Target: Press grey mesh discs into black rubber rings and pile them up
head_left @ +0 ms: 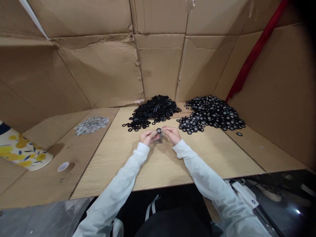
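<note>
Between my two hands, just above the tabletop, is a black ring with a grey disc in its middle. My left hand pinches its left side. My right hand has its fingertips closed at the ring's right edge. Straight beyond my hands lies a heap of plain black rings. To the right spreads a larger pile of black rings with grey discs in them. Loose grey discs form a flat pile on the left.
A patterned cylinder with yellow fruit stands at the left, beside a small white cup or cap. Cardboard walls enclose the back and sides. A red strip hangs at the right. The table's front edge lies under my forearms.
</note>
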A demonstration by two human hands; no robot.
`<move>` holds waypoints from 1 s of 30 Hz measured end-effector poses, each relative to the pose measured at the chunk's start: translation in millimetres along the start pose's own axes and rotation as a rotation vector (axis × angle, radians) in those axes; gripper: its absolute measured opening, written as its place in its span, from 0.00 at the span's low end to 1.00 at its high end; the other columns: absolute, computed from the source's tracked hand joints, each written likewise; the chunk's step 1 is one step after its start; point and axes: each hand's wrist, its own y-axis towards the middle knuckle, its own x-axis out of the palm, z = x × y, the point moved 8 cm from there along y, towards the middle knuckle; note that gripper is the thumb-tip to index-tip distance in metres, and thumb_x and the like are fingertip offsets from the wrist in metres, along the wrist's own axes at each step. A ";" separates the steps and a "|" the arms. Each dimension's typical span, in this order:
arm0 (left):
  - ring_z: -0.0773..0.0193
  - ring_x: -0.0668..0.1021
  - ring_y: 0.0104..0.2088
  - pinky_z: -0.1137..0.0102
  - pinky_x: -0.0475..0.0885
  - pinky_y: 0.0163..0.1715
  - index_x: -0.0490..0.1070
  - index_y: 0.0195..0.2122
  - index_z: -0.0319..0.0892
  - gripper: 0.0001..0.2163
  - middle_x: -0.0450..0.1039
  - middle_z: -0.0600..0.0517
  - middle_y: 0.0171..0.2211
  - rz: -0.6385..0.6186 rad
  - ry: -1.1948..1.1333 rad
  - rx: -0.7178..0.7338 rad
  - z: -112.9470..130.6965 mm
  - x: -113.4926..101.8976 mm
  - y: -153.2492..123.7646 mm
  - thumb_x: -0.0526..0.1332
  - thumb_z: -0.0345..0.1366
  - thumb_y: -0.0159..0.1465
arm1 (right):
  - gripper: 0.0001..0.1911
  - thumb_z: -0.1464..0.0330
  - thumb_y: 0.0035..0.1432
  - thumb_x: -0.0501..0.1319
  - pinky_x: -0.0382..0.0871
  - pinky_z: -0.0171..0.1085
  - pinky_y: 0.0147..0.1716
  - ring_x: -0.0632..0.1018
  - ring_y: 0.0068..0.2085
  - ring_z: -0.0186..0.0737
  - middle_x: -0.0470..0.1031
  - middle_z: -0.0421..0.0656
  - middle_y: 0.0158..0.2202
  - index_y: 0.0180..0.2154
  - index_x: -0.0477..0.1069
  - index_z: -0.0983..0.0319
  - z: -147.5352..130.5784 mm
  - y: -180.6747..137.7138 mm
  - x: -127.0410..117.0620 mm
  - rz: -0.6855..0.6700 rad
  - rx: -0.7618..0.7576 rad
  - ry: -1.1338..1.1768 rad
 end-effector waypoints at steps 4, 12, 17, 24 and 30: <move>0.65 0.74 0.20 0.64 0.70 0.33 0.70 0.23 0.33 0.10 0.72 0.49 0.19 0.036 0.042 0.033 -1.3 -3.7 1.9 0.66 0.32 0.40 | 0.10 0.63 0.40 0.59 0.61 0.37 0.36 0.67 0.37 0.37 0.65 0.43 0.32 0.20 0.71 0.63 -4.5 -1.8 1.8 -0.007 -0.063 -0.149; 0.65 0.73 0.24 0.64 0.69 0.34 0.70 0.25 0.35 0.11 0.71 0.48 0.23 -0.037 0.032 -0.079 -13.3 0.7 2.4 0.64 0.38 0.45 | 0.10 0.63 0.39 0.60 0.62 0.34 0.32 0.67 0.37 0.36 0.63 0.43 0.34 0.21 0.68 0.64 -4.7 -3.6 3.9 0.000 -0.063 -0.203; 0.62 0.72 0.33 0.61 0.67 0.39 0.69 0.32 0.37 0.13 0.70 0.45 0.33 -0.277 -0.231 -0.339 -29.1 26.1 -13.3 0.54 0.42 0.54 | 0.10 0.62 0.42 0.58 0.62 0.35 0.36 0.68 0.37 0.35 0.61 0.42 0.36 0.24 0.67 0.63 -8.3 -6.7 9.6 -0.021 -0.076 -0.140; 0.62 0.72 0.35 0.63 0.65 0.41 0.67 0.33 0.38 0.11 0.69 0.46 0.32 -0.334 -0.380 -0.396 -31.8 34.6 -19.1 0.53 0.38 0.55 | 0.09 0.63 0.46 0.55 0.61 0.38 0.41 0.66 0.41 0.37 0.61 0.43 0.37 0.27 0.67 0.61 -9.0 -8.6 14.0 -0.025 -0.186 -0.253; 0.64 0.72 0.31 0.65 0.67 0.37 0.68 0.31 0.40 0.08 0.69 0.48 0.30 -0.316 -0.341 -0.393 -30.8 29.3 -16.4 0.55 0.37 0.53 | 0.07 0.66 0.50 0.53 0.56 0.42 0.42 0.62 0.43 0.41 0.61 0.45 0.41 0.30 0.67 0.61 -30.4 -18.8 15.3 -0.008 -0.382 -0.650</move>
